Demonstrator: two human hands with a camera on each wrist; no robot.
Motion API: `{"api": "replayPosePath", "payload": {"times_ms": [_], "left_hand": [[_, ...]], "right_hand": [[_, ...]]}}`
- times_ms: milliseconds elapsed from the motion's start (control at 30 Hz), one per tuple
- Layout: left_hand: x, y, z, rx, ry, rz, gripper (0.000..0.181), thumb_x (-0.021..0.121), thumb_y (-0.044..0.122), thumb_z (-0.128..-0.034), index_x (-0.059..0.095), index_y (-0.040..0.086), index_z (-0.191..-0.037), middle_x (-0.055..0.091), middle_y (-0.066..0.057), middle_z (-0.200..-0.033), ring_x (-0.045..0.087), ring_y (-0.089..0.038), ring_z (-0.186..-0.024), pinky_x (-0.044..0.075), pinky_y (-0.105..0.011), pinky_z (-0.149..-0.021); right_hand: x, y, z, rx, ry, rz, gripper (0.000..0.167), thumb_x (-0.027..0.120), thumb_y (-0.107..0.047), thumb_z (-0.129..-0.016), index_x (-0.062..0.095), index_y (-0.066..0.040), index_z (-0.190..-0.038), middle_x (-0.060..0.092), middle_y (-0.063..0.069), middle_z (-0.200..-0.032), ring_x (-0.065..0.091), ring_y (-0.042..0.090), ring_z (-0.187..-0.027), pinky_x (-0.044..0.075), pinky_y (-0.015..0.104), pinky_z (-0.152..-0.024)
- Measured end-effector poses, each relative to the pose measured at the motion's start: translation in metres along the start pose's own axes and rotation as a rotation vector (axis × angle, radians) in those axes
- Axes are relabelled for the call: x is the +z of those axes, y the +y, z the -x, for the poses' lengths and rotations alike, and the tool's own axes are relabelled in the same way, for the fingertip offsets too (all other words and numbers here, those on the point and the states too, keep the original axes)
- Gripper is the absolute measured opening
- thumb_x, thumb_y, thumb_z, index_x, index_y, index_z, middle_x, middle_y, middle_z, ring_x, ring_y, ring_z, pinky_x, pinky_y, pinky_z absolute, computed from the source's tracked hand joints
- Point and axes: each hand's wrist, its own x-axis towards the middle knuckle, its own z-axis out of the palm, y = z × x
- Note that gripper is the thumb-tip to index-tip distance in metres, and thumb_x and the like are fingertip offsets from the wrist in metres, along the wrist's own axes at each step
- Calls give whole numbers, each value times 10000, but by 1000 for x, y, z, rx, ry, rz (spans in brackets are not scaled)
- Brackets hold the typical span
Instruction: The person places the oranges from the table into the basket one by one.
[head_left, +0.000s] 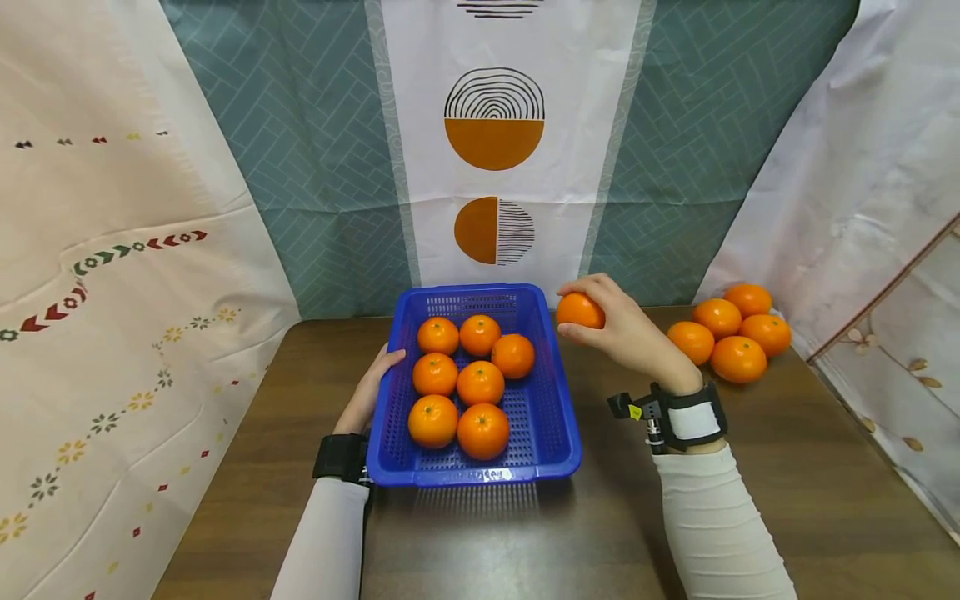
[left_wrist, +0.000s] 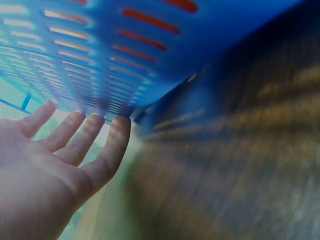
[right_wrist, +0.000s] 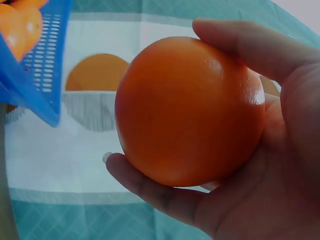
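White sleeves (head_left: 720,525) lie nearest the head camera, entering from the near edge on both sides. The right hand (head_left: 618,321) has its thumb and fingers curled round an orange (head_left: 581,310), with a gap only as wide as the fruit. The right hand and its orange are just beside the far right corner of the blue basket (head_left: 380,417), outside the rim. The left hand (head_left: 371,387) has its fingers nearly straight, slightly bent and a little apart, their tips at the basket's slotted left wall. A dark strap (head_left: 339,457) goes round the left wrist, and a black band with a white patch (head_left: 693,421) round the right one.

Inside the basket sit seven loose oranges (head_left: 481,383), mostly towards the left and middle, with one farther right than the others. The basket is in the middle of the brown table (head_left: 480,550), towards its far side. Five more oranges (head_left: 738,359) lie close together at the far right of the table, well apart from the basket. Beyond the table hangs a green and white cloth (head_left: 322,167) printed with half-striped circles, and a cream cloth (head_left: 112,250) with small flower patterns hangs at left
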Motion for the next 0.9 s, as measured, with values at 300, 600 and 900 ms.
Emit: {"api": "replayPosePath", "payload": {"times_ms": [300,600,900], "left_hand": [[4,5,5,-18,10,18,636,387,416,-1115,86,327,-1669,204,-124,-1694,355,-404,-1441,365,-632,-1136],[7,10,7,-26,2,35,634,380,388,-1121,79,295,-1671,217,-143,-1686,381,-366,-1420,420,-555,-1115],[4,4,2,-25,3,32,622,379,403,-1118,93,308,-1663,248,-142,-1668,397,-376,-1407,419,-580,-1111]], "right_hand": [[12,-8,-8,-46,-45,-2,431,762,-251,-964,610,-124,-1347,506,134,-1308,580,317,-1043,545,445,-828],[14,-32,-17,-27,-185,-18,469,734,-361,-971,601,-186,-1385,535,129,-1327,598,298,-1036,552,425,-822],[32,-43,-28,-44,-270,-26,454,717,-357,-979,567,-179,-1368,510,124,-1291,539,286,-1101,536,428,-862]]}}
